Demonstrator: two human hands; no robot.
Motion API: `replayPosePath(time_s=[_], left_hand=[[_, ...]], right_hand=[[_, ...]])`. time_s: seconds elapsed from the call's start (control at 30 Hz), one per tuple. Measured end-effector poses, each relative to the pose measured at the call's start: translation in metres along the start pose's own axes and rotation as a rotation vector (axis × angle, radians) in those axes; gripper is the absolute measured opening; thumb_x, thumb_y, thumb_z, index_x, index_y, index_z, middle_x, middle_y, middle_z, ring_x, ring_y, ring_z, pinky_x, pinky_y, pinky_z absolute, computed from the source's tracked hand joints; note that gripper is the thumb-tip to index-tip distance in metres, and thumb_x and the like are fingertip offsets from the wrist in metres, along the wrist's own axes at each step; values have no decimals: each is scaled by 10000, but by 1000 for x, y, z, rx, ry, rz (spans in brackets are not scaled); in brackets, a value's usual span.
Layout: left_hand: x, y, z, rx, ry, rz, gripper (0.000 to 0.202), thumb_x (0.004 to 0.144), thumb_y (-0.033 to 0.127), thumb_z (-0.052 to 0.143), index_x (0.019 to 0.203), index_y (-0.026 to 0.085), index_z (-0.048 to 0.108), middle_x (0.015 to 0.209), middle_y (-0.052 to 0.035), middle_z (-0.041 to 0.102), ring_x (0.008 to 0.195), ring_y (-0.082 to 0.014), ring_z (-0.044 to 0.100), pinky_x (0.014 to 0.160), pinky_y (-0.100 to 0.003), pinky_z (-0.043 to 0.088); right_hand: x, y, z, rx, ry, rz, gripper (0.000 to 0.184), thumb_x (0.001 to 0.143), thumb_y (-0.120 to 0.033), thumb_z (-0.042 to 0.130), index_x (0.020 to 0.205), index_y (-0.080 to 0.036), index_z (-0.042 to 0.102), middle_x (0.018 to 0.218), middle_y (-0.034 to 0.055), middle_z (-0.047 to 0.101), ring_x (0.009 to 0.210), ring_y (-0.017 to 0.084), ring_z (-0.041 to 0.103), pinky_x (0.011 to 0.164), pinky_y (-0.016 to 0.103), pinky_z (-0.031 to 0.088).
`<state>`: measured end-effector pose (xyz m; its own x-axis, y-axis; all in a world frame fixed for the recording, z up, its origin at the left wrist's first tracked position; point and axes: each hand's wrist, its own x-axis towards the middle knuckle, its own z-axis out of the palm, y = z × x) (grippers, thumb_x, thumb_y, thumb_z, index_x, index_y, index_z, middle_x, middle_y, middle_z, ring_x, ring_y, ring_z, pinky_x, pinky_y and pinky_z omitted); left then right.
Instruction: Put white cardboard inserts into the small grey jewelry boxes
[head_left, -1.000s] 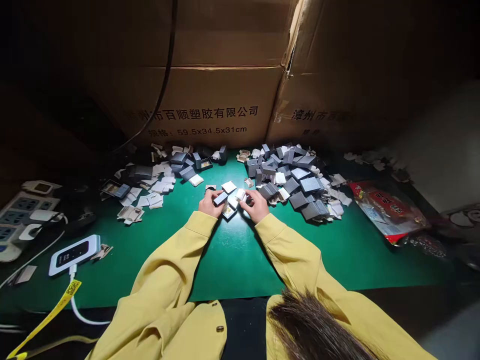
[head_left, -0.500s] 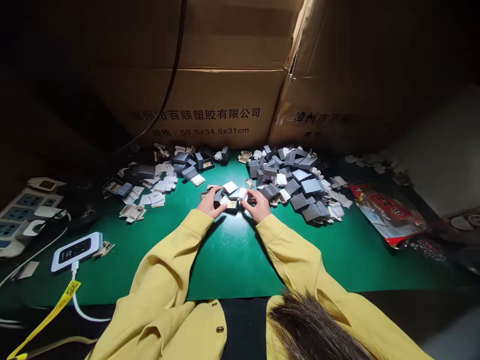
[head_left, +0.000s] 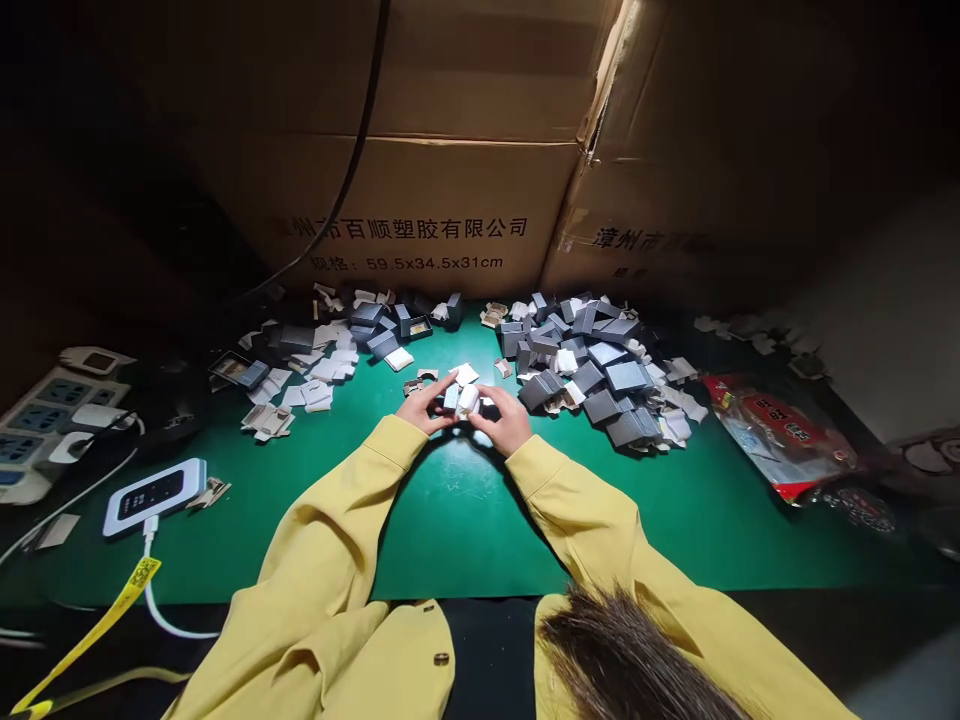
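Near the middle of the green tabletop, my left hand (head_left: pixel 424 408) is closed on a small box (head_left: pixel 451 396), whose near side looks pale under the lamp. Close against it, my right hand (head_left: pixel 505 420) pinches a folded white card piece (head_left: pixel 468 402) between thumb and fingers. The card touches or overlaps the box; the exact contact is hidden by my fingers. Just behind both hands lies a white square piece (head_left: pixel 466 374). A few beige card scraps (head_left: pixel 420 382) rest beside my left fingers.
A heap of small dark grey boxes (head_left: pixel 592 350) with white card pieces spreads to the right, a smaller one (head_left: pixel 382 330) to the left. A red snack bag (head_left: pixel 780 425), power strip (head_left: pixel 56 420) and white cabled device (head_left: pixel 155 497) flank them. Large cartons (head_left: pixel 420 190) stand behind.
My right hand has moved left with the white card piece, up to the box in my left hand. The box has tilted, so its open inside no longer shows. The view has shifted slightly.
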<state>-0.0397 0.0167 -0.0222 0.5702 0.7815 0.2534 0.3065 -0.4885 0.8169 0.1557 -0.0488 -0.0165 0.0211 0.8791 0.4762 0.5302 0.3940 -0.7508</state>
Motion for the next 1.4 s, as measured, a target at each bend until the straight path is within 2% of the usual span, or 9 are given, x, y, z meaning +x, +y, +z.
replayPosePath(time_s=[0.2, 0.43, 0.53, 0.67, 0.87, 1.1, 1.4], left_hand=[[1, -1, -1, -48, -17, -35, 819, 699, 395, 721, 1419, 163, 407, 1116, -102, 631, 945, -206, 605, 784, -313, 535], [2, -2, -2, -35, -19, -56, 820, 677, 433, 731, 1399, 171, 442, 1069, -90, 651, 860, -188, 610, 765, -314, 533], [2, -1, -2, -29, -21, -50, 814, 679, 423, 734, 1399, 180, 442, 1078, -85, 650, 906, -203, 610, 776, -317, 529], [2, 0, -2, -32, -11, -65, 811, 683, 425, 736, 1395, 163, 447, 1085, -89, 646, 930, -211, 610, 811, -333, 525], [2, 3, -3, -47, -18, -79, 812, 677, 407, 733, 1397, 170, 442, 1084, -79, 641, 965, -225, 607, 805, -347, 541], [2, 5, -4, -31, -14, -62, 803, 675, 398, 738, 1387, 157, 457, 1048, -80, 644, 901, -199, 602, 796, -336, 540], [2, 2, -3, -45, -21, -72, 793, 676, 409, 739, 1384, 181, 464, 1097, -82, 648, 944, -208, 608, 813, -327, 538]], right_hand=[[3, 8, 1, -37, -143, -23, 377, 750, -273, 642, 1120, -205, 617, 1026, 77, 654, 951, 218, 618, 859, 358, 512], [4, 12, -1, -112, -165, -15, 420, 745, -242, 650, 1151, -156, 591, 1032, 104, 629, 939, 219, 608, 851, 344, 506], [5, 14, -1, -77, -180, -45, 438, 748, -242, 646, 1169, -156, 563, 1071, 105, 638, 953, 214, 616, 857, 339, 505], [8, 16, -4, -76, -244, -99, 313, 773, -274, 636, 1070, -186, 594, 1024, 83, 656, 939, 210, 621, 831, 337, 510], [14, 18, -12, -171, -341, -209, 164, 835, -320, 617, 946, -202, 645, 1005, 96, 638, 953, 211, 597, 837, 346, 503], [15, 14, -18, -367, -385, -240, 116, 833, -292, 640, 896, -221, 707, 1001, 86, 652, 939, 217, 585, 775, 337, 519], [8, 17, -22, -424, -435, -242, 219, 841, -274, 648, 1053, -270, 699, 1182, 56, 668, 1114, 250, 593, 964, 430, 481]])
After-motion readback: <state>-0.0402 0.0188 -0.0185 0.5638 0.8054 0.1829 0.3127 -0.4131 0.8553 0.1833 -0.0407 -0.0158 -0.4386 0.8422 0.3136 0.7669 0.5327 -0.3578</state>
